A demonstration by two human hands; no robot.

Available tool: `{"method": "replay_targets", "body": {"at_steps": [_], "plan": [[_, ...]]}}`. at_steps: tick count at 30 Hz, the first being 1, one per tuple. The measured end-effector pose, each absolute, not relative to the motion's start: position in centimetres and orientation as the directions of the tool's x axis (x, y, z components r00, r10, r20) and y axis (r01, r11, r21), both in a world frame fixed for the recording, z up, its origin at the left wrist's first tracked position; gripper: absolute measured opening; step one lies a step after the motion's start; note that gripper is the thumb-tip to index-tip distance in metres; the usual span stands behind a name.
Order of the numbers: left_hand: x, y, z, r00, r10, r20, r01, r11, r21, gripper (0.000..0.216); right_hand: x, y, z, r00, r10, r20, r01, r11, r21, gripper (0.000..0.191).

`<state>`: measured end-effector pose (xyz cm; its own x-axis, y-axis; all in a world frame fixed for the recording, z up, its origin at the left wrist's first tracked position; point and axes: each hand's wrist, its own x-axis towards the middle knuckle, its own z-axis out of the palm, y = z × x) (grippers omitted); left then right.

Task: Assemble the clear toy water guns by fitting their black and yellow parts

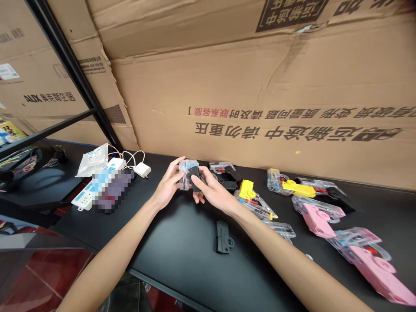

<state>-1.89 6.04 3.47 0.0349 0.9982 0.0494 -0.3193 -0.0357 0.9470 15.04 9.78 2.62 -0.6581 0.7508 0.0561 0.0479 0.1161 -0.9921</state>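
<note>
Over the far middle of the black table, both hands are closed around one toy gun. My left hand (167, 187) grips its clear plastic body (185, 182) from the left, thumb on the near face. From the right, my right hand (212, 190) has its thumb pressed on a black grip piece (194, 175) lying against that body. Fingers hide part of it, so how firmly the two parts are joined cannot be seen. A loose black grip piece (223, 237) lies on the table below my hands.
Right of my hands lie several clear toy guns, some with yellow grips (298, 189), pink grips (380, 271) or black ones (231, 174). To the left are a power strip (87, 196), a white adapter (143, 170) and a plastic bag (95, 160). Cardboard (260, 86) walls the back.
</note>
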Motion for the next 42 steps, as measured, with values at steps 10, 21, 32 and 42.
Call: {"method": "replay_targets", "body": {"at_steps": [10, 21, 32, 42], "plan": [[-4.2, 7.2, 4.3, -0.229, 0.973, 0.038, -0.436, -0.137, 0.890, 0.041, 16.8, 11.7, 3.1, -0.517, 0.817, 0.256, 0.381, 0.487, -0.786, 0.046], [-4.7, 6.9, 4.8, -0.182, 0.981, -0.073, -0.418, -0.010, 0.908, 0.073, 12.3, 11.5, -0.5, -0.856, 0.472, 0.210, 0.412, 0.869, -0.272, 0.059], [-4.8, 7.5, 4.3, -0.185, 0.966, -0.182, -0.413, 0.092, 0.906, 0.049, 13.9, 12.9, -0.2, -0.831, 0.502, 0.240, 0.405, 0.842, -0.356, 0.031], [-4.9, 7.2, 4.1, -0.096, 0.983, -0.158, -0.368, 0.113, 0.923, 0.056, 15.2, 13.5, 0.9, -0.785, 0.609, 0.116, 0.447, 0.685, -0.575, 0.015]]}}
